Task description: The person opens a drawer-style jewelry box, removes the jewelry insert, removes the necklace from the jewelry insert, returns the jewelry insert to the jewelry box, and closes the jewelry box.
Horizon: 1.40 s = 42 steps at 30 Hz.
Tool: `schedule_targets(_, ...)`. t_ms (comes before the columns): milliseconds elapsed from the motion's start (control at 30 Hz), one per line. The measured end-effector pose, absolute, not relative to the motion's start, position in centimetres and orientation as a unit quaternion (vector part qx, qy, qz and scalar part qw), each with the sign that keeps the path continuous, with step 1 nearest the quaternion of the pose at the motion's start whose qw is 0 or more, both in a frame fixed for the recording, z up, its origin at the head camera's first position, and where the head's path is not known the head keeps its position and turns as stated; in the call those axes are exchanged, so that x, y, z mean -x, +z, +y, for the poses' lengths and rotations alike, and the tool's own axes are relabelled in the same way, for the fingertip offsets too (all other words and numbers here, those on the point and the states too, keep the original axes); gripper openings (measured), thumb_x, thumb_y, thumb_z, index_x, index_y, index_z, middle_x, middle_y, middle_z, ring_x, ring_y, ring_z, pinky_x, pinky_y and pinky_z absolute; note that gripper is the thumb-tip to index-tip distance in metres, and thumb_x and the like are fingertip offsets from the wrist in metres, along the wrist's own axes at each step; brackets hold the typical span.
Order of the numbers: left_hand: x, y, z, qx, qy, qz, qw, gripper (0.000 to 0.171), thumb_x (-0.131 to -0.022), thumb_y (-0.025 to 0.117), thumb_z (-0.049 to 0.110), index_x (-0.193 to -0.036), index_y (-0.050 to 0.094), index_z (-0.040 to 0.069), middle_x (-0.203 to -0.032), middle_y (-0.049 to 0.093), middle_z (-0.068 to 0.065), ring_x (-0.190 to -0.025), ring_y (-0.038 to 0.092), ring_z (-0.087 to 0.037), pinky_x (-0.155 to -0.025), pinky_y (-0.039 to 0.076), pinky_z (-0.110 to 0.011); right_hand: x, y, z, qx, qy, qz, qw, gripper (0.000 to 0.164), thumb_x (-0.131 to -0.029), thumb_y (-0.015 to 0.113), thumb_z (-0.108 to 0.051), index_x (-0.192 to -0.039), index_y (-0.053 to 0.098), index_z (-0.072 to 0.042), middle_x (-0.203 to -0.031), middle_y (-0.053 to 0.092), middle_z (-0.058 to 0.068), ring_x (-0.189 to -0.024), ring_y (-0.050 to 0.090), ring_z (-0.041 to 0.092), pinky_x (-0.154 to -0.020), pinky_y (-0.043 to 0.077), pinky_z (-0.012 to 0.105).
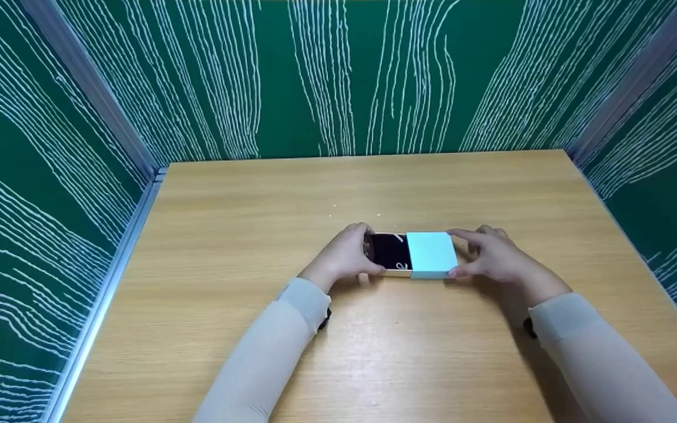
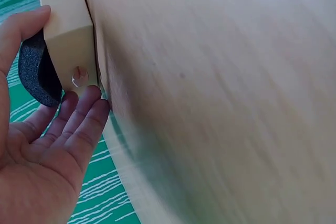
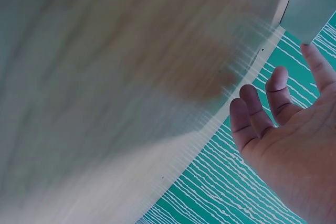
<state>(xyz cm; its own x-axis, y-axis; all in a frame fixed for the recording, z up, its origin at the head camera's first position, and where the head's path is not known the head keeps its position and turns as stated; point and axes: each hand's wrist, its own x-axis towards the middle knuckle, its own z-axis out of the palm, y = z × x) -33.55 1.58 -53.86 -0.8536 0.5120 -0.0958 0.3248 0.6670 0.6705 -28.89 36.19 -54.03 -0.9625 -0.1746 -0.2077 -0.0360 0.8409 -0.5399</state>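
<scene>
A slide-out box lies on the table in the head view, part way out of its sleeve. Its light-blue sleeve (image 1: 432, 252) covers the right part. On the left, the cream inner tray (image 1: 398, 274) shows a black inside with white marks. My left hand (image 1: 345, 254) grips the tray's left end, thumb on the near side. My right hand (image 1: 496, 257) holds the sleeve's right end between thumb and forefinger, its other fingers off the box. The left wrist view shows black foam (image 2: 34, 69) bulging up at the tray's end, above a round clear sticker (image 2: 80, 76).
The wooden table (image 1: 244, 217) has a few tiny pale specks (image 1: 378, 215) beyond the box. Green panels with white lines (image 1: 362, 76) stand behind and at both sides, with metal posts (image 1: 94, 82) at the corners.
</scene>
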Motion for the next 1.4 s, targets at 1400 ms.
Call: schedule_targets(1400,33.8,-53.0,-0.1,-0.278,0.292,0.905,0.139,0.094,-0.079,0.090,0.044,-0.157,0.047,0.013,-0.140,0.054,-0.001,-0.121,0.058,-0.019,-0.112,0.049,-0.037,28.8,-54.0,36.1,0.068,-0.272,0.954,0.108,0.106,-0.066,0.089,-0.066,-0.157,0.046,-0.032,-0.116,0.055,0.018,-0.112,0.037,0.033,-0.084,0.037,0.044)
